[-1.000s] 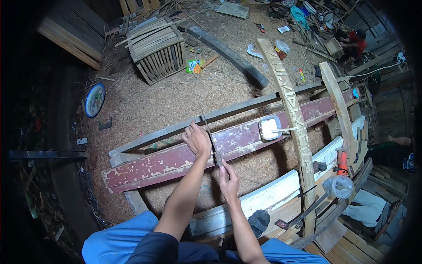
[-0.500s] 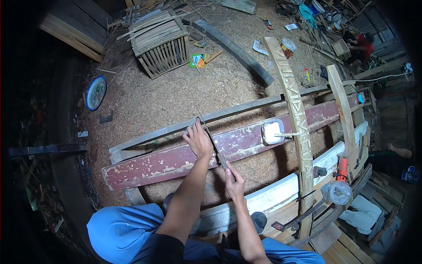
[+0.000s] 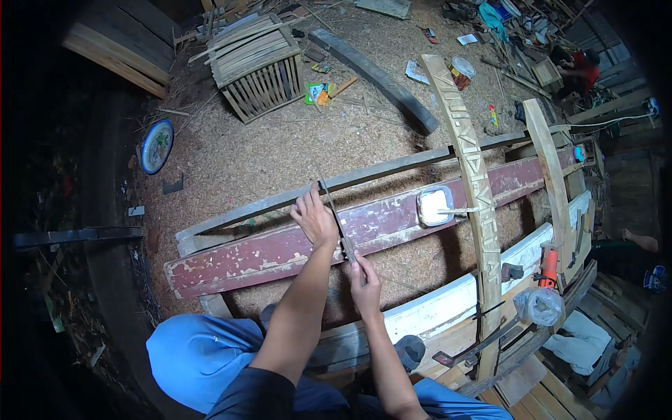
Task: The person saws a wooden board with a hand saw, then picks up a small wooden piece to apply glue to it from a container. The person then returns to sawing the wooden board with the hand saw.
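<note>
A long thin dark tool [image 3: 336, 214], like a blade or file, lies slanting across the worn maroon plank [image 3: 266, 254]. Around its lower end, my right hand [image 3: 365, 281] has its fingers closed. My left hand [image 3: 315, 219] is at the upper part of the tool, fingers bent and pressed against it over the plank; what lies beneath them is hidden. To the right, a clear tub of white stuff [image 3: 435, 206] rests on the plank with a stick across its rim. Beyond the tub, a pale board with carved shapes [image 3: 471, 161] crosses the planks.
A slatted wooden crate [image 3: 259, 77], a curved grey beam [image 3: 374, 77] and a blue-rimmed plate [image 3: 157, 146] lie on the shavings. An orange tool [image 3: 548, 268] and a plastic bag [image 3: 543, 307] are at the right. Another person [image 3: 582, 72] crouches far back right.
The tool and my right hand have shifted slightly up, then back down along the slant. My left hand keeps its place on the tool. The whole view has moved a little.
</note>
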`<state>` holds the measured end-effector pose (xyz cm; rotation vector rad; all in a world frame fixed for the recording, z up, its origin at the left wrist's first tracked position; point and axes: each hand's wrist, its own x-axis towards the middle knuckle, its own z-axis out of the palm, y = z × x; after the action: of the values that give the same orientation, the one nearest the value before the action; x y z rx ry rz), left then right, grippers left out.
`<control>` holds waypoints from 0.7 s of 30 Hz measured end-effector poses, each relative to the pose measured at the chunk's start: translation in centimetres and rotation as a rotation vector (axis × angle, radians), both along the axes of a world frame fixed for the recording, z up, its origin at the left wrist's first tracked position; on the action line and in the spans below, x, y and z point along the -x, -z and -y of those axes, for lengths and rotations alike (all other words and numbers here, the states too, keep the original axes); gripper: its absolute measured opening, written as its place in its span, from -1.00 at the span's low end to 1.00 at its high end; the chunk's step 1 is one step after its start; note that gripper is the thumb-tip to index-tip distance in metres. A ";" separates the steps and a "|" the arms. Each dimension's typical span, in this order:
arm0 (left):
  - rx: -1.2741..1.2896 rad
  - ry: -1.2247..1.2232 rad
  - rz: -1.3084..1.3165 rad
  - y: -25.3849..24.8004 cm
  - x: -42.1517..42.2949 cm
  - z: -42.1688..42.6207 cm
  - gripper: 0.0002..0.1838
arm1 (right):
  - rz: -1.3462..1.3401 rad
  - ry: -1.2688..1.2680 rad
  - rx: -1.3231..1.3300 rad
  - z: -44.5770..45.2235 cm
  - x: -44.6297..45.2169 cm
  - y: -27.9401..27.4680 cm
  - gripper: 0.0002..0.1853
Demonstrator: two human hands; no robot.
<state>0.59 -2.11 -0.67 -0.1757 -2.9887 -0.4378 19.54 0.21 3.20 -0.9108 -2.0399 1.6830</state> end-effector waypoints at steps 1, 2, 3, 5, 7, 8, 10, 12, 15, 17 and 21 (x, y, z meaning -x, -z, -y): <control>-0.020 0.005 -0.024 0.3 0.1 0.0 -0.45 | 0.029 -0.026 -0.027 0.0 0.0 0.1 -0.71; -0.038 0.012 -0.044 0.5 0.0 0.1 -0.44 | 0.062 -0.050 -0.052 0.1 -0.2 0.1 -0.72; -0.037 0.016 -0.043 0.6 0.0 0.0 -0.44 | 0.063 -0.046 -0.050 0.2 -0.2 -0.1 -0.72; -0.050 0.027 -0.049 0.7 0.1 0.0 -0.42 | 0.044 -0.030 -0.108 0.3 0.0 -0.5 -0.72; -0.040 0.023 -0.037 0.2 0.3 0.0 -0.42 | 0.071 0.002 -0.017 1.3 -1.9 -0.1 -0.71; -0.036 0.017 -0.015 0.1 -0.1 -0.2 -0.41 | 0.108 0.034 0.067 1.8 -3.5 0.1 -0.71; -0.029 0.019 -0.018 -0.1 0.0 -0.4 -0.40 | 0.112 0.029 0.047 2.0 -4.8 -0.7 -0.70; -0.022 0.029 -0.021 -0.4 -0.3 -0.4 -0.39 | 0.114 0.032 0.026 2.5 -6.6 -1.0 -0.68; -0.060 0.033 -0.013 -0.3 0.0 -0.3 -0.38 | 0.008 0.116 0.049 2.7 -7.1 -0.7 -0.67; -0.050 0.030 -0.025 -0.2 0.0 -0.2 -0.38 | -0.033 0.337 0.282 2.6 -5.5 -3.3 -0.64; -0.046 0.036 -0.043 -0.5 -0.1 -0.4 -0.41 | -0.009 0.152 0.006 1.0 -1.1 -2.8 -0.63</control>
<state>0.73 -1.69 -0.16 -0.2315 -2.9350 -0.5000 20.59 -0.81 5.96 -1.0307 -1.9094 1.6105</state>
